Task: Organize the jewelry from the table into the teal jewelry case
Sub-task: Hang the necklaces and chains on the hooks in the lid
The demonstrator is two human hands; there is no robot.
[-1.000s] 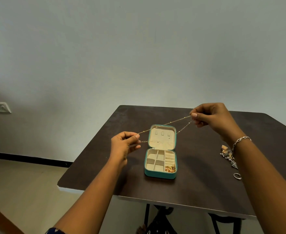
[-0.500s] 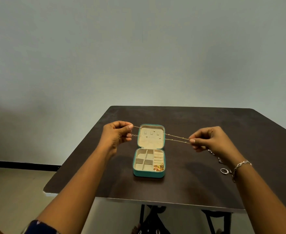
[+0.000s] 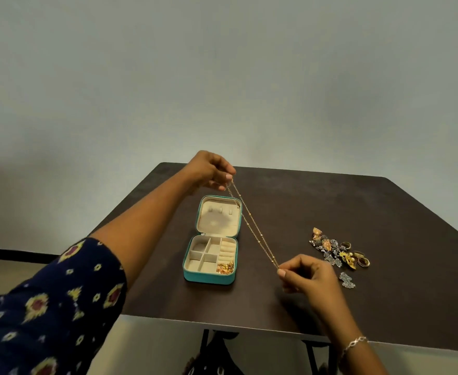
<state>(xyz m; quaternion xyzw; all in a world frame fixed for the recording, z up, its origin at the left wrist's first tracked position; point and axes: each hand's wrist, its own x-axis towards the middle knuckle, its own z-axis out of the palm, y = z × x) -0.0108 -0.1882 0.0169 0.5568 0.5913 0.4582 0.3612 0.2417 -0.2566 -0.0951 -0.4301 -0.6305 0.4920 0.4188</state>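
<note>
Pinching one end of a thin gold chain (image 3: 252, 222) between thumb and forefinger, the right hand (image 3: 305, 274) is hovering low over the near part of the dark table (image 3: 330, 201), its other fingers curled in so that the exact grip point is hard to make out. A silver bracelet (image 3: 353, 344) is circling that wrist, and the forearm is running out of the frame at the bottom edge. Just beyond and to the right of those fingers, a heap of loose jewelry (image 3: 337, 251) is lying on the tabletop; the pieces are too small and tangled to tell apart, though rings and silver ornaments are showing. To the left of the right fingertips, the teal jewelry case (image 3: 211, 239) is sitting open, with gold pieces (image 3: 225, 267) in its near right compartment and the other compartments looking bare. The chain is stretching taut in a doubled line up and away, crossing the right edge of the case lid. Farther off, the left hand (image 3: 209, 170) is gripping the chain's other end above the lid's far corner, its patterned sleeve (image 3: 49, 307) blurring at the left edge.
</note>
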